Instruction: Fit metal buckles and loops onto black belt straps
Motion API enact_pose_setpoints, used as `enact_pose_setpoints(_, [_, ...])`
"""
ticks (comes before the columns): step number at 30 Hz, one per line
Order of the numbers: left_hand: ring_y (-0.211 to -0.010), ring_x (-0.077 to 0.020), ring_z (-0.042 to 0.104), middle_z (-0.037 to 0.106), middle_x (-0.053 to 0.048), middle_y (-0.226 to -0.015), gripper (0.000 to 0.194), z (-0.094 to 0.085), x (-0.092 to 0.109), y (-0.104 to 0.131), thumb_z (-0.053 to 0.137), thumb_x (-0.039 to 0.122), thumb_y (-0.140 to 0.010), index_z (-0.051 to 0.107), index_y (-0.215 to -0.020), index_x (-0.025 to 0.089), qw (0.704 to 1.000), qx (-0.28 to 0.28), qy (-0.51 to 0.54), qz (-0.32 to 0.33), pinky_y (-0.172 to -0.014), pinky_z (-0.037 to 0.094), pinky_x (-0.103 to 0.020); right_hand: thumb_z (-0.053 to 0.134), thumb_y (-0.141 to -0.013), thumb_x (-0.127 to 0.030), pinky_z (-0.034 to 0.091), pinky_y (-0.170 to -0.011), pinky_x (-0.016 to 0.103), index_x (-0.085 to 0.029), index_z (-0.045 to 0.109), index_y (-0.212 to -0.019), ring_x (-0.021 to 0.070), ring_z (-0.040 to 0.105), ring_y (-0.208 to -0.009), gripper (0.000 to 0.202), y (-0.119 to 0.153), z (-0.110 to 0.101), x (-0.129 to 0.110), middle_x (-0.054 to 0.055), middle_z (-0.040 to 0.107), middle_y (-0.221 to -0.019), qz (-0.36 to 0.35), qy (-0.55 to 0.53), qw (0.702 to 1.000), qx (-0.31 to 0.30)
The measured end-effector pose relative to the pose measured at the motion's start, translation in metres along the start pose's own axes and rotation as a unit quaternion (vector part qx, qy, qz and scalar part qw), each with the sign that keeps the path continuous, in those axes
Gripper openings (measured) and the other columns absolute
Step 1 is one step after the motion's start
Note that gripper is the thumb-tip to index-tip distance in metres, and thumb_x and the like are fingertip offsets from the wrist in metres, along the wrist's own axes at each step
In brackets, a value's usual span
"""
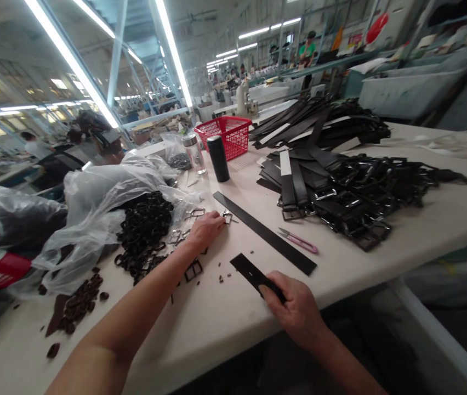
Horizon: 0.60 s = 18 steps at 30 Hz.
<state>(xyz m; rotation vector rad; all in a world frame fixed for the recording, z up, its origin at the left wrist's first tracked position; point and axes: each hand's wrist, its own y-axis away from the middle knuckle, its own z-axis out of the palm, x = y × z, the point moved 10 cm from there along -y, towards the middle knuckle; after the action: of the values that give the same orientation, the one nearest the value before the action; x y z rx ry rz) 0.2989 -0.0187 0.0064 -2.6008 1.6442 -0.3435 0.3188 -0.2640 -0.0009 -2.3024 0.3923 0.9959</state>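
My left hand point(206, 229) reaches to a metal buckle point(227, 217) on the table, its fingertips closed at the buckle's edge. In my right hand point(295, 307) is a short black strap point(250, 272) with a small slot, pinched between thumb and fingers near the table's front edge. A longer black strap point(266, 233) lies flat between the hands and the thread snips point(299, 240), which have a pink handle. Loose buckles point(193, 270) and a heap of black loops point(145, 227) are beside my left forearm.
Black belts with buckles point(352, 186) are piled on the right. Behind stand a black flask point(218, 159), a glass bottle point(194, 154) and a red basket point(233, 137). Plastic bags point(94, 192) and brown loops point(81, 302) lie left on the table point(225, 334).
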Motion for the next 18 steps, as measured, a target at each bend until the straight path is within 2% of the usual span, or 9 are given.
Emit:
enact_pose_setpoints(4, [-0.091,-0.0236,0.064,0.067,-0.009,-0.102,0.022,-0.001,-0.012,-0.049,0.052,0.025,-0.089,0.073,-0.083,0.021,0.999,0.015,-0.009,-0.05,-0.079,0.048,-0.033,0.05,-0.095,-0.032,0.037,-0.058,0.026,-0.021,0.056,-0.078,0.0143,0.055,-0.059,0.021,0.0,-0.001,0.001,-0.002,0.058,-0.065,0.017,-0.007,1.0,-0.003])
enact_pose_setpoints(7, [-0.09,-0.026,0.066,0.068,-0.013,-0.107,0.026,-0.01,-0.016,-0.06,0.05,0.028,-0.089,0.075,-0.089,0.019,0.994,0.042,-0.002,-0.102,-0.077,0.049,-0.035,0.05,-0.094,-0.031,0.037,-0.058,0.026,-0.021,0.057,-0.078,0.0137,0.055,-0.06,0.02,-0.001,0.0,0.001,-0.002,0.058,-0.065,0.027,-0.021,0.999,-0.009])
enact_pose_setpoints(10, [-0.086,-0.0241,0.067,0.071,-0.011,-0.1,0.031,-0.017,-0.012,-0.043,0.049,0.033,-0.091,0.075,-0.094,0.018,0.991,0.046,0.021,-0.122,-0.078,0.049,-0.034,0.051,-0.094,-0.03,0.037,-0.06,0.026,-0.021,0.059,-0.081,0.0136,0.056,-0.062,0.018,0.0,0.002,0.003,-0.002,0.059,-0.067,0.032,-0.028,0.999,-0.015])
enact_pose_setpoints(14, [-0.071,-0.0176,0.065,0.072,-0.001,-0.077,0.027,-0.014,0.002,0.0,0.056,0.041,-0.088,0.076,-0.086,0.022,0.994,-0.012,0.058,-0.095,-0.069,0.049,-0.028,0.052,-0.093,-0.03,0.037,-0.061,0.026,-0.021,0.06,-0.082,0.014,0.056,-0.063,0.017,0.001,0.003,0.004,-0.002,0.061,-0.068,0.035,-0.019,0.999,-0.011])
enact_pose_setpoints(16, [-0.073,-0.0179,0.066,0.073,-0.001,-0.084,0.025,-0.018,0.013,0.015,0.062,0.044,-0.086,0.075,-0.09,0.024,0.996,-0.006,0.055,-0.07,-0.071,0.05,-0.029,0.052,-0.093,-0.029,0.037,-0.061,0.026,-0.021,0.06,-0.081,0.014,0.056,-0.063,0.016,0.001,0.004,0.004,-0.002,0.061,-0.069,0.036,-0.013,0.999,-0.007])
enact_pose_setpoints(18, [-0.079,-0.0191,0.068,0.073,-0.003,-0.098,0.022,-0.024,0.033,0.017,0.064,0.042,-0.086,0.074,-0.097,0.025,0.998,0.014,0.056,-0.03,-0.078,0.051,-0.031,0.052,-0.092,-0.029,0.037,-0.062,0.026,-0.021,0.06,-0.081,0.014,0.056,-0.063,0.015,0.001,0.004,0.003,-0.002,0.061,-0.069,0.033,-0.012,0.999,-0.007])
